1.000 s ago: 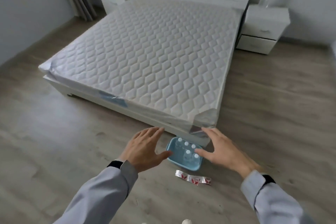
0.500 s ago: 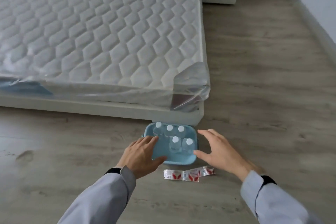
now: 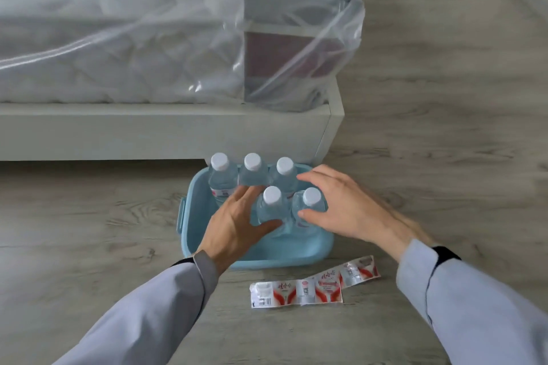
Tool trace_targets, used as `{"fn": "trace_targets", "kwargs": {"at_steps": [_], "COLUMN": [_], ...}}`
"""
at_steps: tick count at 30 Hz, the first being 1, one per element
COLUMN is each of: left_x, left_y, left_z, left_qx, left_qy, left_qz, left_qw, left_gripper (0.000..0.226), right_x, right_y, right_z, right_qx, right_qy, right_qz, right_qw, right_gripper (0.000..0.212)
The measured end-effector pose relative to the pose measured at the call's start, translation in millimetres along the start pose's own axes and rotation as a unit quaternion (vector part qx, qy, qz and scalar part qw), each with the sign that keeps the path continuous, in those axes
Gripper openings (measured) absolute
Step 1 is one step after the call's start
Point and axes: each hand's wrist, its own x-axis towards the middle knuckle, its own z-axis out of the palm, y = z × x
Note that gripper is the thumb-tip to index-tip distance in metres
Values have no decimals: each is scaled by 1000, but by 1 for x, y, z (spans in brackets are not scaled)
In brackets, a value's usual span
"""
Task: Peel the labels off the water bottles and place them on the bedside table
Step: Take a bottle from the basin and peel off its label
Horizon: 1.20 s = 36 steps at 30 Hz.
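Several clear water bottles with white caps stand upright in a light blue plastic basin on the floor at the bed's corner. My left hand reaches into the basin with spread fingers and its thumb lies against the front-left bottle. My right hand hovers over the front-right bottle, thumb touching its side, fingers straight. Two peeled red-and-white labels lie flat on the floor just in front of the basin. The back-left bottle still shows a label.
The white bed frame and the mattress wrapped in clear plastic rise directly behind the basin. Grey wood floor spreads to the right and left. No bedside table is in view.
The view has dropped much closer to the basin. Both hands moved from beside the basin inward onto the two front bottles.
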Motion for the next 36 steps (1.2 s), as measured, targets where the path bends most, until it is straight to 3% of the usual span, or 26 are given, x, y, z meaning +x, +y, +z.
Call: {"fn": "trace_targets", "kwargs": {"at_steps": [8, 14, 26, 32, 36], "left_x": [3, -11, -30, -38, -42], "left_y": [-3, 16, 97, 118, 135], "left_z": [20, -27, -162, -186, -195], "left_qx": [-25, -71, -213, -264, -277], "left_qy": [58, 73, 83, 92, 109], "left_qz": [16, 6, 117, 124, 117], "left_qw": [998, 995, 966, 952, 947], "left_gripper": [60, 59, 51, 54, 41], "right_x": [-5, -13, -27, -38, -46], "right_y": [1, -13, -68, -83, -90], "right_z": [11, -5, -44, -61, -70], "right_qx": [-23, -22, 154, 216, 245], "right_qy": [-5, 26, 89, 145, 153], "right_qz": [-16, -62, -130, -155, -164], "right_qw": [1000, 998, 975, 953, 943], "right_gripper": [75, 73, 60, 58, 57]}}
